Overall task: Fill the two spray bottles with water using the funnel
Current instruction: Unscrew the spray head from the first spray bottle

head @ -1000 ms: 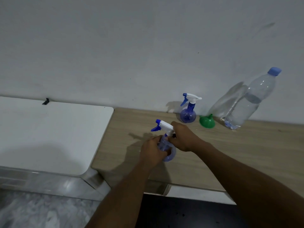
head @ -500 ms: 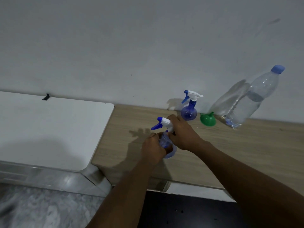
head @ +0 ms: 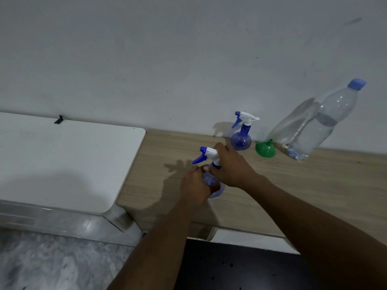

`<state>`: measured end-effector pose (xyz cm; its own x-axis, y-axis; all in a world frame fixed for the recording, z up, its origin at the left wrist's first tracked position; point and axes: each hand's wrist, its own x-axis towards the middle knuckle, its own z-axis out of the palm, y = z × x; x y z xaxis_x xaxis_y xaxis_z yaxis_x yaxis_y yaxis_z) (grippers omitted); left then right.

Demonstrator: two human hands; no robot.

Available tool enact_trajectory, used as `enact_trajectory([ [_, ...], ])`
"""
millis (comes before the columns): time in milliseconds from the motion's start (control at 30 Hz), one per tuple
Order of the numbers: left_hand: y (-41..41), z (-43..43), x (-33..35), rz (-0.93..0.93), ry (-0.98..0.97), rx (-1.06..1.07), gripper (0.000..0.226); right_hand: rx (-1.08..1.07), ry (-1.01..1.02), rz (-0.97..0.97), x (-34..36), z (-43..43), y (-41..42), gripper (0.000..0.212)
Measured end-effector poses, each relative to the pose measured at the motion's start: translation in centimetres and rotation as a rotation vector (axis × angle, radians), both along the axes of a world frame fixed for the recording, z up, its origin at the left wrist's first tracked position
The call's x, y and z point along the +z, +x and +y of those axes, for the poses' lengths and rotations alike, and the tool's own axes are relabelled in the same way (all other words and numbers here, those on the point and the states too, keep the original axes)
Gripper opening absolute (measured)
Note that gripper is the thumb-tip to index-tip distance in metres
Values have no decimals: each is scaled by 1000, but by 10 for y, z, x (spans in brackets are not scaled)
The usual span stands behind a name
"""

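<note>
So the near spray bottle [head: 209,179] sits on the wooden table [head: 314,185], toward its front edge and left end. The left hand [head: 195,187] is wrapped round the round body, and the right hand [head: 232,168] has its fingers curled round the collar just under the trigger head [head: 206,155]. Looks to me like the unscrewing step. My tip: pin the body flat on the table with the left hand and twist only the collar, not the trigger, since the body is thin plastic and probably squashes. Lift the head straight up so the dip tube, which I can't see here, clears the neck. The other spray bottle [head: 241,135], capped, is at the back edge by the wall. The green funnel [head: 265,149] is just beside it, then the water bottle [head: 320,126].
</note>
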<state>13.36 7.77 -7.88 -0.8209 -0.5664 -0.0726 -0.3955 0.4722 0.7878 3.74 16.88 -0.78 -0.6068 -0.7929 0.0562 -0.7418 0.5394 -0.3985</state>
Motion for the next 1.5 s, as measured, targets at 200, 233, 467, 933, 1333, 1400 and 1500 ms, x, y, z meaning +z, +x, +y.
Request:
enact_trajectory([
  [200,-1,-2,3,-30,21,-19,54,-15,13,-53,3,-6,-2,43],
  [233,0,-2,3,-16,14,-19,53,-9,12,-78,4,-4,-4,44],
  [467,0,-1,6,-23,-2,-5,47,-75,-19,-6,-5,-2,1,45],
  [933,-2,-4,6,-5,40,-11,44,-40,-54,-156,-7,-7,-9,57],
  [1333,1,-1,5,16,20,0,40,-73,-101,-195,-10,0,-10,64],
  [1400,1,0,4,15,7,-8,39,-100,-94,-165,-12,-1,-9,59],
  [1500,0,-1,6,25,7,-14,44,-57,-104,-207,-10,-3,-10,57],
])
